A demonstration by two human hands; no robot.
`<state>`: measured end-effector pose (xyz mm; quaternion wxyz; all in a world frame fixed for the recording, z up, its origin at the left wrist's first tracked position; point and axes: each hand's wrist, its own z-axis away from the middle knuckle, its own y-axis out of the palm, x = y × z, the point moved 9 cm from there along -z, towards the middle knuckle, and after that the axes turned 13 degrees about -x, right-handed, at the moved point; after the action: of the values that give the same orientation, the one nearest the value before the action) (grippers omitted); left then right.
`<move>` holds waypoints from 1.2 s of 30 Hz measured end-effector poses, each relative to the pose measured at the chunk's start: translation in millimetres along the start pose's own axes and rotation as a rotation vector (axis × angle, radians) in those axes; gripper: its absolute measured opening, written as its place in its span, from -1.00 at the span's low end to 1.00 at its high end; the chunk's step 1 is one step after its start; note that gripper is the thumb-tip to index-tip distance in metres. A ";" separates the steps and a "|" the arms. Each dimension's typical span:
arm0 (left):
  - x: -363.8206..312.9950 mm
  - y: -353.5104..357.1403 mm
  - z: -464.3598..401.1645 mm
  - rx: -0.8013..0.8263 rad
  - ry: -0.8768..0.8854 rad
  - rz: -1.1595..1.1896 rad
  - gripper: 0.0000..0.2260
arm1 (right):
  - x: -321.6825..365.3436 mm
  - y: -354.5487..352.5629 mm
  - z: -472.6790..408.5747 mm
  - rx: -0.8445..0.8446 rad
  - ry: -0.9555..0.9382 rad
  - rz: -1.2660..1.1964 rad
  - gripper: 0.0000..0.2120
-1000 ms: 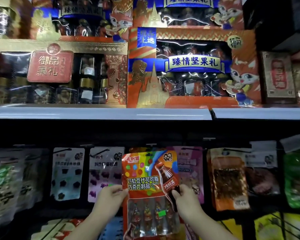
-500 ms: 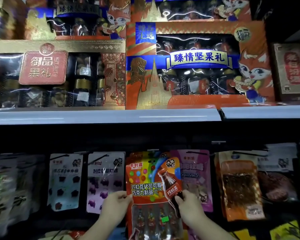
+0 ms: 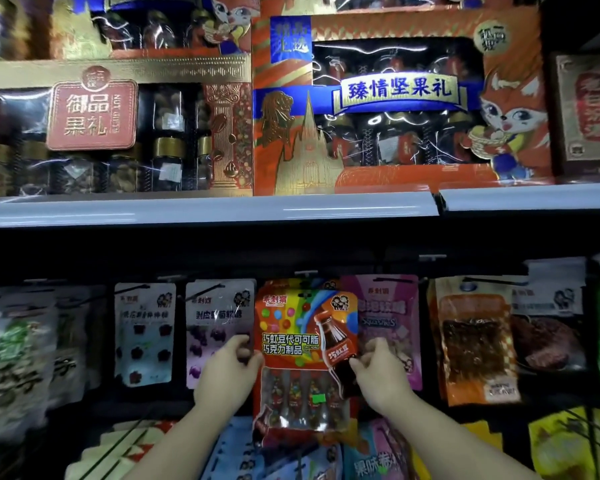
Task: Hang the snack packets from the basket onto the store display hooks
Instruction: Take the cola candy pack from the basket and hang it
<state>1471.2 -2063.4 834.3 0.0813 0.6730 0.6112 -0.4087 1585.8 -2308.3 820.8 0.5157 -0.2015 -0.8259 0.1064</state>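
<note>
Both pinching the candy packet [image 3: 303, 344] mid-height, left hand [image 3: 227, 374] at 9, right hand [image 3: 378, 370] at 3, long axis vertical, hole probably reaching the hook [image 3: 305, 273] at 12.

Two windowed nut gift boxes [image 3: 399, 109] side by side on the white shelf [image 3: 205, 211] above.
</note>
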 end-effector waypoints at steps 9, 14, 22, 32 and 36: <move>-40.6 -39.1 46.8 -0.008 0.309 -0.475 -0.69 | 23.3 -22.4 59.3 0.230 -0.509 0.546 -0.80; -43.2 -38.4 97.0 0.067 0.414 -0.651 -0.76 | -3.4 -28.2 98.9 0.345 -0.633 0.642 -0.79; -2.2 -16.5 196.3 0.288 0.420 -0.853 -0.75 | -55.8 -34.7 163.1 0.406 -0.832 0.765 -0.72; 71.3 36.9 344.2 0.602 0.304 -0.921 -0.76 | -176.1 16.0 252.4 0.703 -0.880 0.706 -0.74; 121.6 58.7 414.4 0.726 0.191 -0.916 -0.79 | -250.5 47.2 301.8 0.882 -0.811 0.716 -0.74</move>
<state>1326.8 -2237.8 462.0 -0.3940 0.3593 0.6652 -0.5227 1423.2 -2367.1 465.6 0.1334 -0.1773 -0.7157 0.6623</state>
